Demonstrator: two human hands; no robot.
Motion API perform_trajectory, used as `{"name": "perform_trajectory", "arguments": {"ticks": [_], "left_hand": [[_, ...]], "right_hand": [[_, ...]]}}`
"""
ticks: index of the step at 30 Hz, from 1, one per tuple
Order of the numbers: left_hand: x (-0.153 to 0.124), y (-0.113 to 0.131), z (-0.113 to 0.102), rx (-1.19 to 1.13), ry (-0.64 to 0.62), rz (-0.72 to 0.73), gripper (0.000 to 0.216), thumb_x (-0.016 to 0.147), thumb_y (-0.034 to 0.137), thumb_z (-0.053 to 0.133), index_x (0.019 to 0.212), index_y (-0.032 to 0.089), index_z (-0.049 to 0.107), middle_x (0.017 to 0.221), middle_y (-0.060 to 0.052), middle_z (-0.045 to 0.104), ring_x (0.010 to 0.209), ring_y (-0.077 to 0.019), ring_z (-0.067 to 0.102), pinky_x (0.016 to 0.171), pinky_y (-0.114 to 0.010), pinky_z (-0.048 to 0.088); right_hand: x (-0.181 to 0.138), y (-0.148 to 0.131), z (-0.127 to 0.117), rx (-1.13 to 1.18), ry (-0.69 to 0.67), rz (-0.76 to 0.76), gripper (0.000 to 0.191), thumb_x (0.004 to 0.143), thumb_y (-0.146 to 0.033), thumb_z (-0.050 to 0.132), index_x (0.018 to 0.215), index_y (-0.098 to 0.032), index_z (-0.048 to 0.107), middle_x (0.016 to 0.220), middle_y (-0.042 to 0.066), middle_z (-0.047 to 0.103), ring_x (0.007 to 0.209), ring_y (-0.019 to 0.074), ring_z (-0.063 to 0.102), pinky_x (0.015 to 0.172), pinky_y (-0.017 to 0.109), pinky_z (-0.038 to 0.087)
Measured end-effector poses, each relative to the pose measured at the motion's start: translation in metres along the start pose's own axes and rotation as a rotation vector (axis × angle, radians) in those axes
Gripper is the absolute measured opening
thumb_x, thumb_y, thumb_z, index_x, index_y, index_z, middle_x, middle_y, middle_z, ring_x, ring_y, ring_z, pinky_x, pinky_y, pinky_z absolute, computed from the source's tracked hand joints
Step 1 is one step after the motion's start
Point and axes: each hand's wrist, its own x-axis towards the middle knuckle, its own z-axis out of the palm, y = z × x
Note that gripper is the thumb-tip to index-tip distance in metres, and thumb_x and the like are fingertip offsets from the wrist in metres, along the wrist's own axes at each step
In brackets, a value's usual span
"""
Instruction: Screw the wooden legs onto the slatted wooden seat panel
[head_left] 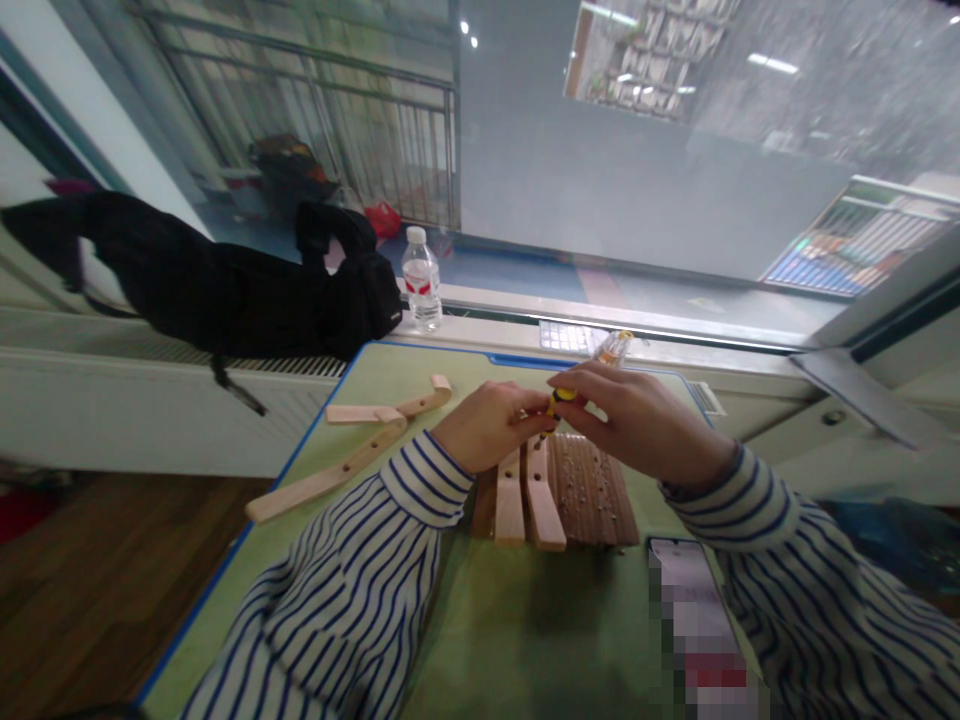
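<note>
My left hand [489, 424] is closed, its fingertips pinched at the tip of a screwdriver. My right hand [626, 415] grips that screwdriver [609, 352], which has a clear handle with a yellow band and sticks up past my knuckles. Both hands meet above two light wooden slats [525, 495] that stand side by side against a slatted wooden panel [592, 488] on the green mat [495, 620]. What my left fingertips pinch is too small to make out.
Loose curved wooden pieces [352, 445] lie on the mat's left part. A phone [694, 620] lies at the lower right. On the sill behind are a black bag [232, 290] and a water bottle [421, 280]. The mat's left edge drops to a wooden floor.
</note>
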Motion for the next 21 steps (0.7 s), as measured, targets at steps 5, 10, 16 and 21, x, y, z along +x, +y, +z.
{"name": "perform_trajectory", "arguments": {"ticks": [5,10,16,21], "left_hand": [[0.0005,0.0011,-0.0012,-0.036,-0.023,0.013,0.019,0.086,0.025,0.050,0.096,0.018,0.065,0.083,-0.002,0.067,0.079,-0.0135,0.059,0.069,-0.024,0.042],[0.0007,0.0019,-0.0025,-0.042,-0.025,-0.001,0.018,0.083,0.027,0.054,0.096,0.020,0.065,0.082,-0.001,0.067,0.077,-0.0132,0.059,0.068,-0.024,0.042],[0.0012,0.0006,-0.0005,-0.023,-0.009,-0.033,0.018,0.082,0.030,0.056,0.092,0.020,0.066,0.079,-0.001,0.066,0.074,-0.0134,0.058,0.067,-0.024,0.040],[-0.0002,-0.0021,0.0003,0.017,-0.026,-0.043,0.019,0.084,0.032,0.053,0.085,0.018,0.065,0.074,-0.001,0.065,0.070,-0.0128,0.057,0.062,-0.023,0.038]], "right_hand": [[-0.0005,0.0005,0.0012,0.017,0.013,0.029,0.030,0.090,-0.037,0.044,0.106,-0.017,0.057,0.093,0.006,0.062,0.078,0.0131,0.057,0.069,0.027,0.043],[0.0000,-0.0003,0.0012,0.016,0.008,0.047,0.029,0.089,-0.037,0.045,0.105,-0.016,0.057,0.093,0.006,0.061,0.077,0.0128,0.057,0.069,0.026,0.043],[0.0004,-0.0001,0.0007,-0.012,0.005,0.024,0.031,0.089,-0.037,0.044,0.107,-0.016,0.057,0.093,0.006,0.062,0.078,0.0142,0.058,0.069,0.028,0.044],[0.0000,0.0005,0.0015,0.015,0.000,-0.017,0.035,0.087,-0.032,0.047,0.118,-0.016,0.051,0.105,0.008,0.062,0.090,0.0168,0.059,0.075,0.030,0.045]]}}
